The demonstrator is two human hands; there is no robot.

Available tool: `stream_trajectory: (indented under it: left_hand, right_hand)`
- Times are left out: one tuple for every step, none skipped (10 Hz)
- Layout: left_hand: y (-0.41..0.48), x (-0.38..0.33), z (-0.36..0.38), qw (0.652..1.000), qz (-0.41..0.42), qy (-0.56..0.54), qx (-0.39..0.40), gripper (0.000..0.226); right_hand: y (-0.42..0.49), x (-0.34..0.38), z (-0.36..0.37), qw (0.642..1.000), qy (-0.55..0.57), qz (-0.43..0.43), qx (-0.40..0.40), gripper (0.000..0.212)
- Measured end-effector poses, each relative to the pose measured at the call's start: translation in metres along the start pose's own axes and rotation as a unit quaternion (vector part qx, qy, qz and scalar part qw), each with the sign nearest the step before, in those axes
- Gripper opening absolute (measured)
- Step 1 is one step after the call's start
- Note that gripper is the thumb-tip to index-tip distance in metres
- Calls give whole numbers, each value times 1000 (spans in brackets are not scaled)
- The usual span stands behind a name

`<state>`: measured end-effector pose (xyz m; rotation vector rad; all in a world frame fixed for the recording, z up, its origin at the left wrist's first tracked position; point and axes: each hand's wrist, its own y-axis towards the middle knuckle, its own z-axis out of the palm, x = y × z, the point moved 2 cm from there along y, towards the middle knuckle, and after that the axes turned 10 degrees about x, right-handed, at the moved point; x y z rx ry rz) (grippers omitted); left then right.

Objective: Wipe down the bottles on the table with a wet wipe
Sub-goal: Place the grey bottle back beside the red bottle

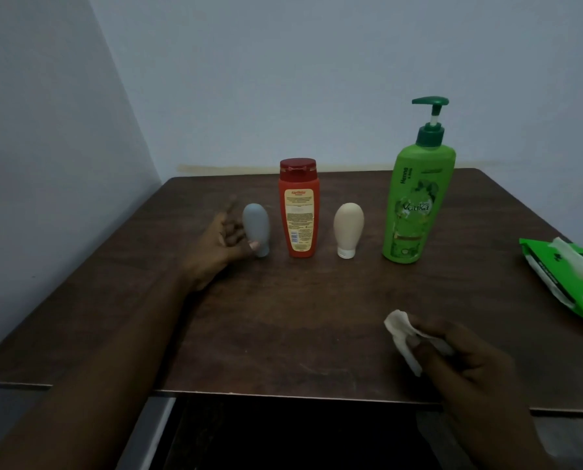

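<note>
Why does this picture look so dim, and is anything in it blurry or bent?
Head view: the light is low and flat, so the brown table and both hands read dark. The left hand by the grey bottle is smeared. The wet wipe in the right hand is soft-edged. The wide lens tilts the wall corner; the green pump bottle leans.

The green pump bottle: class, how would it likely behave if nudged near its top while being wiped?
The green pump bottle stands tallest, on a narrow base, so it would probably tip rather than slide. Its pump head sticks out sideways and may catch the wet wipe. Its smooth plastic body likely turns slippery once wet.
</note>
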<state>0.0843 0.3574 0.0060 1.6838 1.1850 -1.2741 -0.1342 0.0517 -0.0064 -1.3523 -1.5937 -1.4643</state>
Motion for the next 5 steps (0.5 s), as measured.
stream_trajectory:
  left_hand:
    - [-28,-23,11,979,29,-35,-199,71]
    - [-50,-49,37,940,85,0,-330,34]
    - [-83,-92,124,949,206,8,-237,20]
    - [-89,-105,193,970,232,-6,-78,12]
    - [-75,-111,280,970,233,-28,67,20]
  right_hand:
    - [6,-7,-6,994,85,66,1,52]
    - [10,-4,-11,968,227,105,-26,18]
    - [11,0,-27,924,355,132,-50,18]
    - [13,11,-48,956,266,102,-74,14]
    - [3,41,-95,986,121,-16,-113,12]
